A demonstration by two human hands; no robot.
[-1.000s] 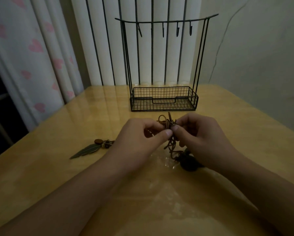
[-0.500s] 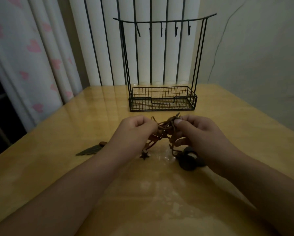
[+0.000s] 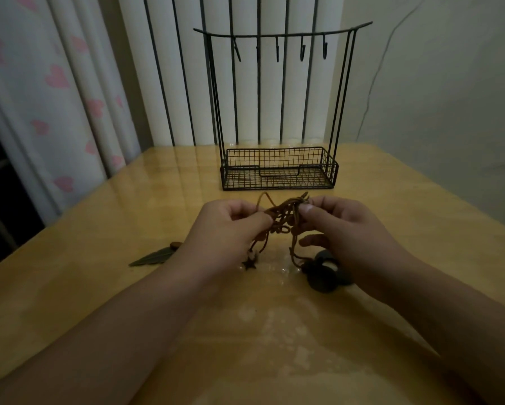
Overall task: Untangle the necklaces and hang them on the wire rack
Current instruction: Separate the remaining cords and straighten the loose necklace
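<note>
The untangling step is in hand: the left hand (image 3: 230, 226) and right hand (image 3: 341, 229) each pinch the knotted brown cord necklaces (image 3: 283, 217) above the glossy wooden table (image 3: 99, 273), and next a loop needs teasing free before reaching the black wire rack (image 3: 279, 112)

A glossy, honey-coloured wooden counter (image 3: 99, 287) fills the lower part of the view, its surface catching pale, patchy reflections. Behind its far edge stand white vertical blinds (image 3: 274, 83) with dark gaps between the slats. To the left hangs a pale curtain (image 3: 55, 97) printed with pink hearts, falling in soft folds down to the counter's left corner, with a dark opening at the far left edge. To the right is a plain off-white wall (image 3: 450, 97) crossed by a thin, dark, wavering line running upward.
</note>
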